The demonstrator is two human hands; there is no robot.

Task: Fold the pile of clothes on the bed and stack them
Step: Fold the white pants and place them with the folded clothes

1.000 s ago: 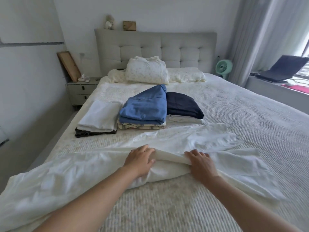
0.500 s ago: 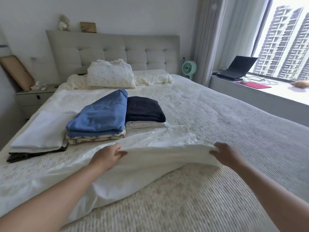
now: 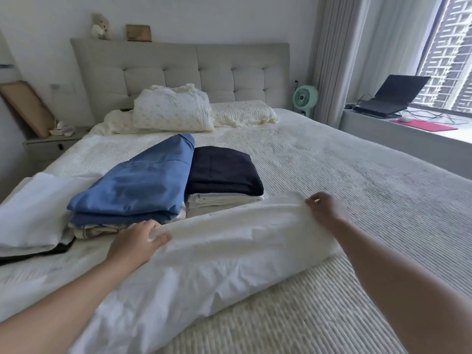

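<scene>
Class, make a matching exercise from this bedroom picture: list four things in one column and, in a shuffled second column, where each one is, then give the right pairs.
Things:
1. blue garment
2. laptop
3. green fan
4. white cloth

Places:
A. on the window ledge
B. held by both hands at its far edge
C. folded on top of a stack on the bed
D. between the headboard and the curtain

Pairs: 1-C, 2-A, 3-D, 4-B. The left hand and the right hand each grip the cloth.
</scene>
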